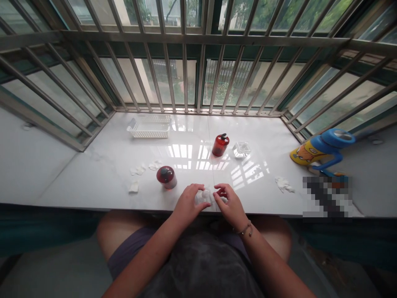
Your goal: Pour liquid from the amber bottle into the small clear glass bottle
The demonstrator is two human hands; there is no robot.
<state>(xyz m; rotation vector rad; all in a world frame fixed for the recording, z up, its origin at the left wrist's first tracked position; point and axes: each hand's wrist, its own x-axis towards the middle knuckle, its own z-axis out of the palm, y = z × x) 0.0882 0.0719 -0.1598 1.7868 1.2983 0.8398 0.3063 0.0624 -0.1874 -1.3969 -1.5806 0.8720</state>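
My left hand (187, 203) and my right hand (228, 203) rest together at the front edge of a white marble sill (102, 174). Both have fingers curled around a small clear container (205, 195) with something white inside. To the left of my left hand stands a short red jar (166, 177). Farther back, a red pump bottle (220, 145) stands upright beside a small clear box (241, 149).
A white plastic basket (149, 126) sits at the back left. Several white cotton pieces (138, 169) lie left of the jar, another white piece (283, 184) at the right. A blue and yellow kids' bottle (322, 150) lies at the far right. Metal window bars (198, 39) enclose the sill.
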